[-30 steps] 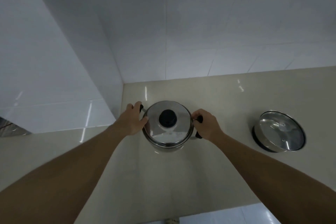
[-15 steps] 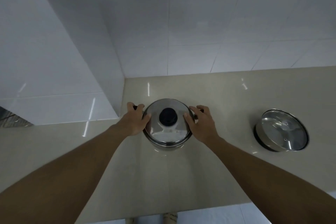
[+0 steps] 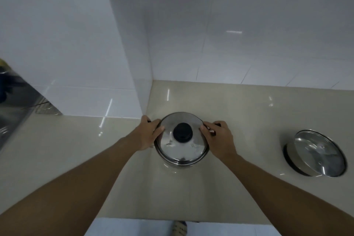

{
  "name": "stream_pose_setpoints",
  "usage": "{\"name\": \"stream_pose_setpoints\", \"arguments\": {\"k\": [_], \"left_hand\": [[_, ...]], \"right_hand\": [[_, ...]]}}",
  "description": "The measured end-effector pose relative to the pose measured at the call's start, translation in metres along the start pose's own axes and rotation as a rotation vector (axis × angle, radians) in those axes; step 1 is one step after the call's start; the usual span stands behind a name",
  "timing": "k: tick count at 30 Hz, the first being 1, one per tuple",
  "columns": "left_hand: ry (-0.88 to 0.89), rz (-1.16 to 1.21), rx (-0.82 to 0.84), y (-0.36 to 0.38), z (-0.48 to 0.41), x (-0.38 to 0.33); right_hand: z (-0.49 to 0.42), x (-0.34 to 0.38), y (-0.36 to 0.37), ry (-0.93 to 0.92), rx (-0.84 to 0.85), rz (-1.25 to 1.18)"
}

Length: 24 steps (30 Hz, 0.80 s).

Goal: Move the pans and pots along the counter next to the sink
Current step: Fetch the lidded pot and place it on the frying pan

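Gripping the pot (image 3: pixel 181 140) by both handles — left hand (image 3: pixel 148 133), right hand (image 3: pixel 218 138) — its loose lid (image 3: pixel 182 137) could slide if tilted.

The lidded pot (image 3: pixel 181 143) was polished, mirror-bright metal, its lid knob (image 3: pixel 183 134) matt black plastic. The second pot (image 3: pixel 314 153), toward the worktop's right edge, had a clear glass lid in a shiny metal rim. The beige worktop (image 3: pixel 239 120) looked smooth and glossy, as did the white wall tiles (image 3: pixel 229 44).
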State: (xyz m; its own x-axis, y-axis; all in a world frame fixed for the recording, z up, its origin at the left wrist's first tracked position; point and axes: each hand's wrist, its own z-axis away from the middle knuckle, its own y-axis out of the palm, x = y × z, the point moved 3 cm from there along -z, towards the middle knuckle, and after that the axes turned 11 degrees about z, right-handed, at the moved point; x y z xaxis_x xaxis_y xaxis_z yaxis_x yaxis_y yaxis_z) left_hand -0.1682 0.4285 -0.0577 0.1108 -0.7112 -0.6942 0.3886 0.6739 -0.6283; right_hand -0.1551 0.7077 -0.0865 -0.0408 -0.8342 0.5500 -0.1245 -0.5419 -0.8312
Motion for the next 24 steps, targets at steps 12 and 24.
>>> {"name": "stream_pose_setpoints", "arguments": {"k": [12,24], "left_hand": [[-0.132,0.036,-0.212,-0.081,0.12,0.118],[-0.298,0.112,-0.534,-0.188,0.327,0.255]], "right_hand": [[0.052,0.147,0.066,-0.162,0.077,-0.066],[0.152,0.368,0.161,-0.399,0.207,-0.176]]}}
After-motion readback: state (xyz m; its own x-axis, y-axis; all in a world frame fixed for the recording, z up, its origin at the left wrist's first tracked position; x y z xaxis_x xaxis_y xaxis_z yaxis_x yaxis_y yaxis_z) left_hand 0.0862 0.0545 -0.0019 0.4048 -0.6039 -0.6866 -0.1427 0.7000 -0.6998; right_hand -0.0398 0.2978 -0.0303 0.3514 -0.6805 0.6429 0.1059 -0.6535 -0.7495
